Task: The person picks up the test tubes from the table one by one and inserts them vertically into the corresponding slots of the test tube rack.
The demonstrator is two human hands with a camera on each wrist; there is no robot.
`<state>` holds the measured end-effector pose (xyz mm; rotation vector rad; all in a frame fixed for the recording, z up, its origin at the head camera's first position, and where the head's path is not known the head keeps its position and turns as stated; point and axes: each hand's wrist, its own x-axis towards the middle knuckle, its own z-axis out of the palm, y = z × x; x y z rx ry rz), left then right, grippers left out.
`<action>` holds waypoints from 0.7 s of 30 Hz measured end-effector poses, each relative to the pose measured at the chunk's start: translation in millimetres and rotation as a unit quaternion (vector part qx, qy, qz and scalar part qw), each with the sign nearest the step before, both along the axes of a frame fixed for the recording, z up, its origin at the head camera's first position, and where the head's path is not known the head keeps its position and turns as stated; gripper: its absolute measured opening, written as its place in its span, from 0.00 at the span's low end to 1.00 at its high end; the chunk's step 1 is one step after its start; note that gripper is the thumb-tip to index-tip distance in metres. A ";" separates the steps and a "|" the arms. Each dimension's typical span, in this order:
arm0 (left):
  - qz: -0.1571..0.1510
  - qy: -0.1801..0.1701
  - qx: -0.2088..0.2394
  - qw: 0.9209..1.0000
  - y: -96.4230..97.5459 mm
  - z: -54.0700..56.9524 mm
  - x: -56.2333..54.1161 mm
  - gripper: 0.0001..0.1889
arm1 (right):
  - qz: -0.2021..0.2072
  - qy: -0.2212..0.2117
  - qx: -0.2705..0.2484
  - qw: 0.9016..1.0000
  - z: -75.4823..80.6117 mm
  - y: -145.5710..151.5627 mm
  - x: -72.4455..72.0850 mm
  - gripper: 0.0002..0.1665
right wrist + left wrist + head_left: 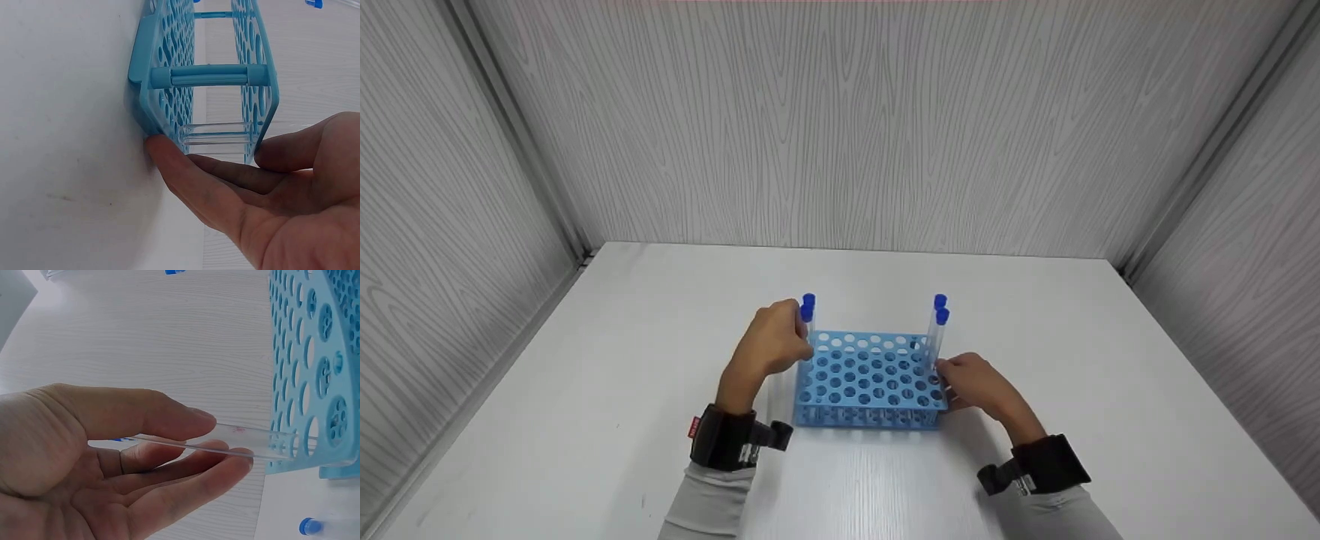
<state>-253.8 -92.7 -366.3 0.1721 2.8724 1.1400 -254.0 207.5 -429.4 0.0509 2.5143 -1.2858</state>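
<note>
A blue test tube rack [864,375] with rows of round holes stands on the table. My left hand [772,336] is at its back left corner and pinches a clear test tube [264,441] between thumb and fingers. The tube's lower end passes through a corner hole of the rack's top plate. Another blue-capped tube [808,299] stands just behind it. At the rack's right end my right hand [976,382] grips the frame, thumb at the top plate and fingers at the lower one. Two blue-capped tubes [936,337] stand upright near that end.
In the left wrist view a blue cap [310,526] on a clear body shows beside the rack; how it lies I cannot tell. The white table [660,300] is bounded by grey panels at the back [840,135] and both sides.
</note>
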 end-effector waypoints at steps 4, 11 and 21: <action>-0.002 0.000 -0.006 1.000 -0.1 -1.5 -0.5 0.11 | -0.003 -0.002 0.007 1.000 -0.8 0.1 -1.3 0.25; -0.006 0.000 -0.012 1.000 -0.2 -3.0 -1.2 0.10 | 0.001 -0.005 0.005 1.000 -0.1 0.5 -1.2 0.25; -0.010 -0.013 -0.012 1.000 -0.5 -4.6 -2.7 0.11 | -0.004 -0.008 0.005 1.000 -1.9 1.1 -2.6 0.26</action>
